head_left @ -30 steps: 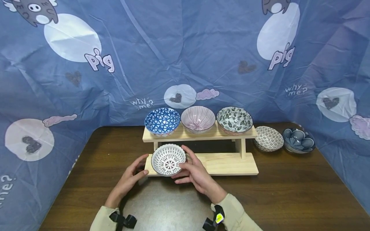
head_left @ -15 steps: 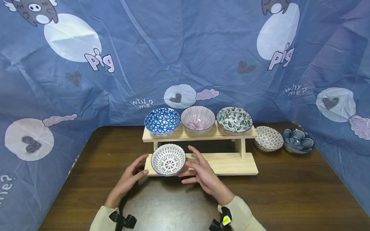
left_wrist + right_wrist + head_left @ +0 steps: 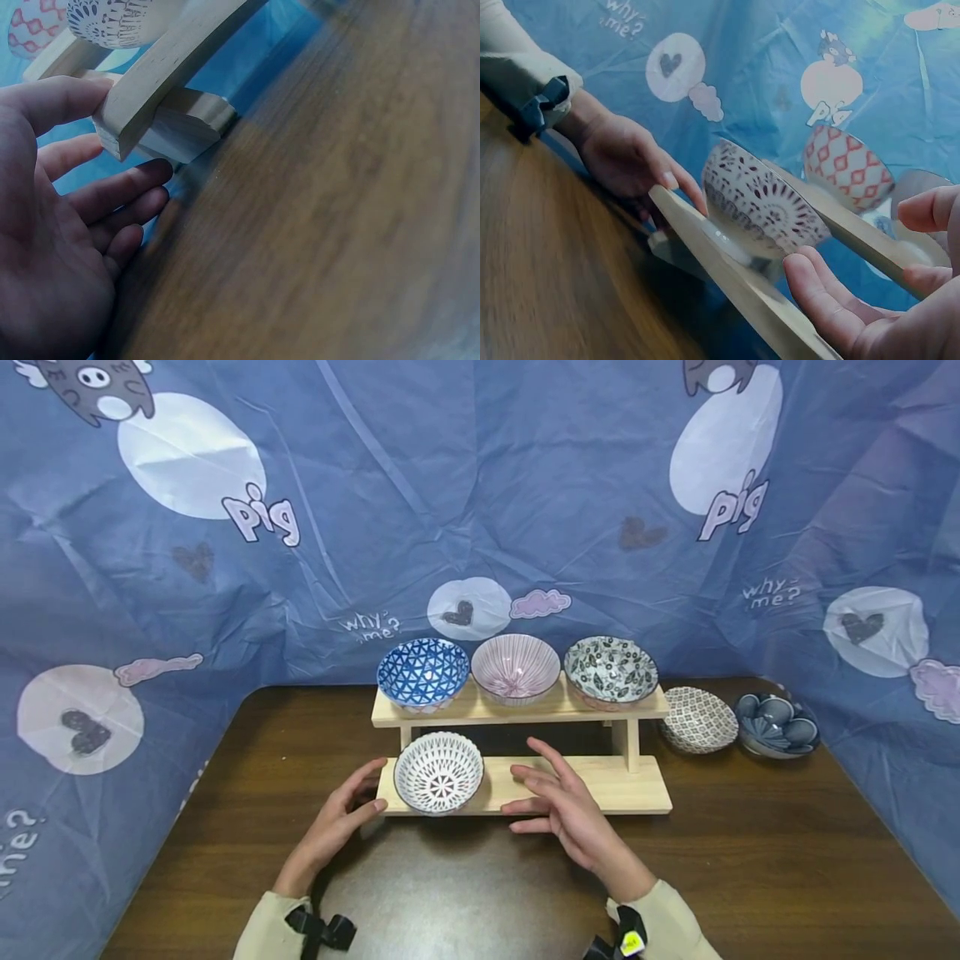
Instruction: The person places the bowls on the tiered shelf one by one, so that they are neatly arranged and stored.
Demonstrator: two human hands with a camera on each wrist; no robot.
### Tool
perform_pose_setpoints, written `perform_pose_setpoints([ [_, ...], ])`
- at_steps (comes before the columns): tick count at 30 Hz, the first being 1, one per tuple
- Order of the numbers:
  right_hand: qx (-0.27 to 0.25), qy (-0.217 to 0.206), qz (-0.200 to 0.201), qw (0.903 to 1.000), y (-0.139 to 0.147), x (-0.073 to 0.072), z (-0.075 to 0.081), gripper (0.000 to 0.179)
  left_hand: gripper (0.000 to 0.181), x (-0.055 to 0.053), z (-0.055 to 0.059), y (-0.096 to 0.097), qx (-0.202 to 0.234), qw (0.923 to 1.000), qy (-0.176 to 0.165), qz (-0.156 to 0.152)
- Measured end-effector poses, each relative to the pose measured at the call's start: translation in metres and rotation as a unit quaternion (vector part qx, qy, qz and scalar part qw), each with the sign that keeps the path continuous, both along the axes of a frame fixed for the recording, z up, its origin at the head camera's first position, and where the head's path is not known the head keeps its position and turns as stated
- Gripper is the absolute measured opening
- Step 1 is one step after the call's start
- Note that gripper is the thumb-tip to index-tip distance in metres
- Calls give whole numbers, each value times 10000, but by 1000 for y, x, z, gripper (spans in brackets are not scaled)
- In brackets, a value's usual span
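Note:
A white bowl (image 3: 438, 774) with a dark dash pattern and a reddish star at its centre sits at the left end of the lower shelf of a two-tier wooden stand (image 3: 600, 785). My left hand (image 3: 337, 818) holds that shelf's left end, thumb at the front corner and a finger at the back one; the left wrist view shows the thumb and finger (image 3: 71, 154) against the board end. To the right of the bowl, apart from it, my right hand (image 3: 573, 818) hovers by the lower shelf, fingers spread and holding nothing. In the right wrist view the bowl (image 3: 757, 199) stands beyond its fingertips.
On the upper shelf stand a blue triangle-patterned bowl (image 3: 423, 673), a purple-striped bowl (image 3: 515, 669) and a green leaf-patterned bowl (image 3: 611, 670). Right of the stand, on the brown table (image 3: 750, 843), are a diamond-patterned bowl (image 3: 699, 720) and a dark blue bowl (image 3: 776, 727). A blue cloth (image 3: 375, 527) hangs behind.
My right hand has let go of the white bowl and drawn away to the right. The bowl stays on the lower shelf, and my left hand keeps its place at the shelf end.

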State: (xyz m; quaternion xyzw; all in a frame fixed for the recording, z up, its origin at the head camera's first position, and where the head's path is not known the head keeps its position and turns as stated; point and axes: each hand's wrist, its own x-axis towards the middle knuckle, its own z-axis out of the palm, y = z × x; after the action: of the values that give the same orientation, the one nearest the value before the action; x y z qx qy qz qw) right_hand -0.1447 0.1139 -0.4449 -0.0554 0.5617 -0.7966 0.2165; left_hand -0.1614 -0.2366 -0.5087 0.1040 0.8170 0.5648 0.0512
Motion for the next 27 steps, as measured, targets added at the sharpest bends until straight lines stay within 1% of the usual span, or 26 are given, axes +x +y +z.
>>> perform_pose_setpoints([
  [8,176,9,-278,9995,34,5,0,57,59,-2,2,1,-27,10000,37,21],
  [13,25,146,-345,9993,56,9,-1,50,58,-2,1,0,-14,9999,111,-2],
  [18,-146,400,-326,9986,74,13,-1,44,58,-1,-1,-2,49,9999,121,-36],
  [24,-354,598,-360,9969,93,16,-1,42,58,-1,-2,-1,61,9999,144,-54],
  [27,-365,638,-441,9963,103,18,-2,43,58,-1,-2,-1,52,9999,140,-52],
])
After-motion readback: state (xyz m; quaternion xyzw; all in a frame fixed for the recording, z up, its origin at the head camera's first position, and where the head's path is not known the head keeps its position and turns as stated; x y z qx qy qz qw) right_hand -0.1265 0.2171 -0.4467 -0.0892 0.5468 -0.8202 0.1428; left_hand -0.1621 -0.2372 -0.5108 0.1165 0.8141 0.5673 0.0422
